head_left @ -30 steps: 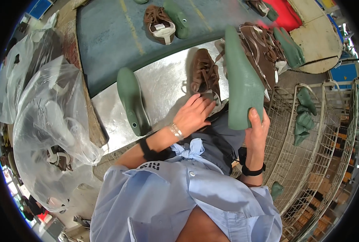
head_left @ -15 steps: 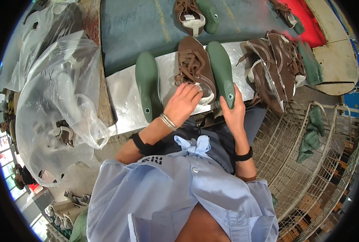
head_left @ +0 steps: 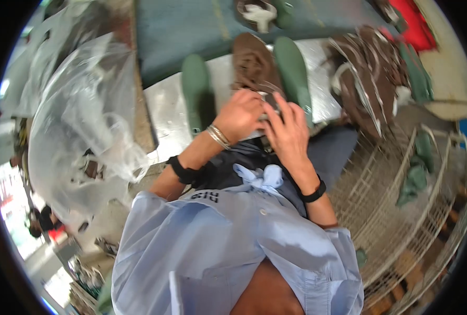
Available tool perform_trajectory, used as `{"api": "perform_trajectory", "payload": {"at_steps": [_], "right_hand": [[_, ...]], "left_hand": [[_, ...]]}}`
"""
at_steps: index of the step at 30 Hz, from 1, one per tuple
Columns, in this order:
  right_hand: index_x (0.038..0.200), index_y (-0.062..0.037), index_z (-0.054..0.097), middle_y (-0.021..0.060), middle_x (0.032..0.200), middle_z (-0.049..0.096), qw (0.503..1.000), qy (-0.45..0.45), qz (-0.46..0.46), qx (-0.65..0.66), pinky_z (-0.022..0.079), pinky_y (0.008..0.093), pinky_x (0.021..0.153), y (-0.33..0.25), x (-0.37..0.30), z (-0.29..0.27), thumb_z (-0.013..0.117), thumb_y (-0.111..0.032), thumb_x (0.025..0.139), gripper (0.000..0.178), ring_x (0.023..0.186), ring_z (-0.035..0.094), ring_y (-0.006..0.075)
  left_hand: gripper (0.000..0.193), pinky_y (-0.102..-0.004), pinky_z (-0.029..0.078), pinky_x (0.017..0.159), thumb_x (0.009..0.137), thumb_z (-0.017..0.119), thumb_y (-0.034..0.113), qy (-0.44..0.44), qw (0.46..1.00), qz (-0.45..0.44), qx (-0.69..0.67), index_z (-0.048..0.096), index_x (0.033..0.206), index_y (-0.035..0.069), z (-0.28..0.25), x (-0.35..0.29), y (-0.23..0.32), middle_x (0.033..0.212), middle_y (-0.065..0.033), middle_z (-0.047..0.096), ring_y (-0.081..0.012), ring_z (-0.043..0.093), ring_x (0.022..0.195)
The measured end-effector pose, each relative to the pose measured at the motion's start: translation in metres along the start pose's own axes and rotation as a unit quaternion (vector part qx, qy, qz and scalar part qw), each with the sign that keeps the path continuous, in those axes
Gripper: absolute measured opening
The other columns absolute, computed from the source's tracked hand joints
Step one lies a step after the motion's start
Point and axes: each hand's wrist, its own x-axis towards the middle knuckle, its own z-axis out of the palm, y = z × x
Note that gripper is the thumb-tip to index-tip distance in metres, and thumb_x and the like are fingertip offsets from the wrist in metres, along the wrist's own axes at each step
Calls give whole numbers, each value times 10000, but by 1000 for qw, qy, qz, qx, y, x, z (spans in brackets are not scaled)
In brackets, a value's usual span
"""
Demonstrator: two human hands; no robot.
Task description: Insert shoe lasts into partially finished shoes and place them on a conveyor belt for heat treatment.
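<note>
1. Head view: from where I stand, a brown shoe [head_left: 254,58] lies sole down on the shiny metal bench [head_left: 162,107], toe pointing away from the person, laces uppermost.

2. One green form [head_left: 195,81] lies to its left, and a second green form [head_left: 292,68] lies close along its right side; so the pieces are laid out side by side, with both forms outside the shoe.

3. I judge the handling to be midway and unfinished, since both hands are busy at the shoe's near end.

4. More brown shoes [head_left: 370,79] sit bunched farther right, beyond the hands' reach just now.

5. The left hand [head_left: 238,116] has its fingers curled together over the left edge of the shoe's opening; the right hand [head_left: 288,131] has its fingers partly spread and bent at the right of that opening.

6. The shoe's heel end is thus between and under the two sets of fingertips, its toe reaching out past them; motion blurs this spot, so I cannot tell whether either hand actually grips anything.
</note>
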Motion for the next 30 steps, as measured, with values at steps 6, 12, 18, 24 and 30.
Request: {"api": "perform_trajectory", "payload": {"at_steps": [6, 12, 18, 24, 30], "right_hand": [[1279, 38, 548, 186, 1381, 515, 997, 49, 42, -42, 450, 428, 980, 8, -21, 21, 698, -15, 801, 503, 1195, 510, 361], [1324, 49, 506, 182, 1385, 506, 999, 28, 14, -34, 427, 442, 1001, 1, -14, 23, 658, -15, 848, 504, 1205, 493, 374], [1359, 64, 452, 202, 1407, 477, 999, 2, 22, -49, 389, 476, 1035, 7, -10, 13, 620, -5, 853, 537, 1235, 463, 402], [1347, 70, 434, 232, 1372, 468, 997, -59, 45, -36, 372, 468, 1024, 17, -15, -2, 639, 51, 774, 608, 1254, 418, 424], [1344, 7, 462, 208, 1331, 497, 992, -77, 75, -71, 395, 489, 1026, -10, -15, -11, 678, -33, 800, 586, 1217, 454, 417]], "left_hand": [[315, -442, 462, 982, 701, 774, 102, 93, 994, -62, 14, 661, 989, 46, -43, -32, 13, 1117, -94, 628, -305, 574, 1143], [281, -419, 470, 924, 750, 673, -43, 253, 871, -307, 288, 676, 1017, 48, -154, -145, -1, 1104, -111, 659, -329, 598, 1071], [176, -403, 471, 927, 832, 616, 17, 393, 713, -451, 364, 688, 993, 23, -256, -283, -45, 1031, -153, 685, -340, 615, 1007], [193, -410, 470, 950, 839, 630, 69, 348, 783, -217, 468, 696, 1013, 21, -443, -185, -128, 1100, -181, 673, -352, 610, 1068], [473, -430, 431, 1014, 843, 568, 424, 351, 763, -488, 235, 718, 1034, 18, -573, -162, -349, 1207, -202, 643, -400, 569, 1160]]}}
